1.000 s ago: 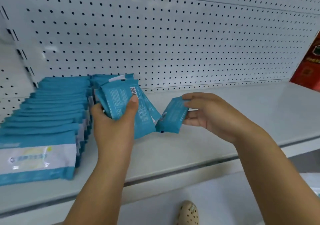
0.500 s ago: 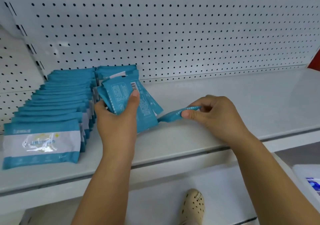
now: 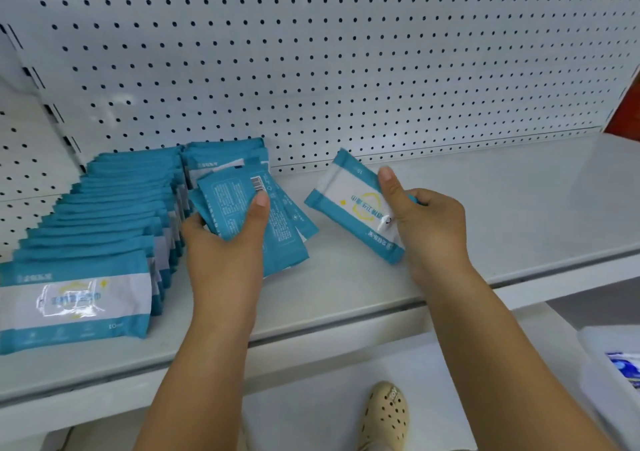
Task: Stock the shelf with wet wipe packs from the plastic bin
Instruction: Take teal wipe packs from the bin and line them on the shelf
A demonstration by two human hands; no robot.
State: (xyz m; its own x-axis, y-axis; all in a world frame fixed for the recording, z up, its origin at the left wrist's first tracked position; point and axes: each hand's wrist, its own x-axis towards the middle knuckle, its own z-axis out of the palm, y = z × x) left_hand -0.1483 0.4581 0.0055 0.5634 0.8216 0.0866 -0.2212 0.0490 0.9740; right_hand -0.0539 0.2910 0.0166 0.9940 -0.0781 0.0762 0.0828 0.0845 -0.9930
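our left grip is clenched round a fanned bundle of wet wipe packs, thumb pressed flat across the top one beside its barcode. that seems to be what stops the slippery wrappers sliding apart while they wait their turn. we hold the bundle low over the shelf, just beside the short second row that stands against the pegboard, so each pack has only a small way to travel. our right grip is grasping a single pack, thumb on its white printed face and fingers tucked behind. the pack is tilted with one short end toward the pegboard, and its label is turned up to us (the print runs sideways, so we judge it needs a turn before it matches the rest). we cannot tell whether its lower corner touches the shelf. to the left the long finished row leans back in overlapping order, labels forward, the front pack showing its face to the aisle. the plastic bin sits low at the right edge, well apart from the shelf, its contents mostly out of view.
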